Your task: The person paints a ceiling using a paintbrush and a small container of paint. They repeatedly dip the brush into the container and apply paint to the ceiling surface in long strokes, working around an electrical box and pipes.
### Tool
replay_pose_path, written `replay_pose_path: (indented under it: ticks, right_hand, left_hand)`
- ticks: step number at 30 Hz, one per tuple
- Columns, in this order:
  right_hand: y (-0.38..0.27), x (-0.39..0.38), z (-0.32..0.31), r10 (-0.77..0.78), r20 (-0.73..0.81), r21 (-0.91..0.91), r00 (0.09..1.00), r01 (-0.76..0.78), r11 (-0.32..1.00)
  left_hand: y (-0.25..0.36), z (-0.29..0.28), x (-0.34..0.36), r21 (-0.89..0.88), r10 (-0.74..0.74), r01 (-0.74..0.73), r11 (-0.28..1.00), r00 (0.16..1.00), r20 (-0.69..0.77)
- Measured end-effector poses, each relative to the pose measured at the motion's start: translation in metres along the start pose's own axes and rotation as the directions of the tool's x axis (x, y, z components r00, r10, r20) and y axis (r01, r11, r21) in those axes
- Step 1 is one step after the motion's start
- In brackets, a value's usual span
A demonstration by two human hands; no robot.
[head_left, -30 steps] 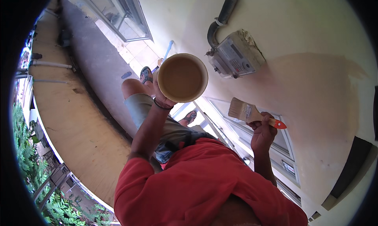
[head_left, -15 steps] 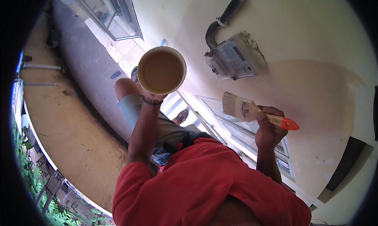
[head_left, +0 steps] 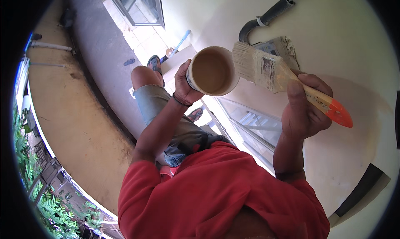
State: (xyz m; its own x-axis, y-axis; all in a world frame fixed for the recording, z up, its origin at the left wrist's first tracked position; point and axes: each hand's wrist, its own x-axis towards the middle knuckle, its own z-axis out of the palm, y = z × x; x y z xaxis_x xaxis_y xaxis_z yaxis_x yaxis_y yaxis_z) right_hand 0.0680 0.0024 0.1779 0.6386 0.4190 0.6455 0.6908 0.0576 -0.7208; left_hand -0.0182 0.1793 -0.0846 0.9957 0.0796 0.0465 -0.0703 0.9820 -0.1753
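My left hand point(head_left: 186, 85) is wrapped round the side of a round tub point(head_left: 189, 77), which tilts a little and shows tan liquid paint point(head_left: 211, 71) inside. In my right hand point(head_left: 303, 108) is a wide paintbrush point(head_left: 273, 72), gripped by its wooden handle with the orange end pointing right. Pale, paint-coated bristles point(head_left: 246, 63) point left, close by the tub's right rim; whether they touch it I cannot tell. Behind the brush is a grey meter box point(head_left: 287, 51) on the wall, partly hidden by it.
The cream wall point(head_left: 333, 39) has a darker tan painted patch point(head_left: 350, 97). A black conduit point(head_left: 266, 18) bends down to the meter box. To the left runs a brown ledge point(head_left: 83, 126) with greenery beyond. An open window point(head_left: 139, 8) stands at the far end. A dark recess point(head_left: 362, 189) is at lower right.
The tub in my left hand has moved right and tipped slightly. My right hand has raised the brush closer, its bristles now near the tub's rim and in front of the meter box.
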Motion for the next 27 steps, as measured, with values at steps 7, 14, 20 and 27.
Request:
replay_pose_path:
  ticks: [7,14,20,27]
  right_hand:
    - [0.019,-0.008,0.02,0.042,0.144,-0.069,0.989,-0.032,0.997]
    - [0.035,-0.013,0.043,0.24,0.292,-0.159,0.926,-0.201,0.967]
    - [0.046,-0.022,0.044,0.25,0.305,-0.185,0.919,-0.201,0.962]
    - [0.05,-0.024,0.045,0.286,0.329,-0.214,0.9,-0.224,0.951]
  left_hand:
    - [0.003,-0.001,0.003,-0.012,-0.014,0.014,1.0,1.0,-0.021]
    - [0.004,0.002,0.003,0.056,0.002,0.003,0.998,0.996,-0.088]
    - [0.005,-0.003,0.003,0.031,0.007,-0.005,1.0,0.998,-0.064]
    - [0.003,-0.001,0.005,0.035,0.016,-0.012,0.999,0.996,-0.091]
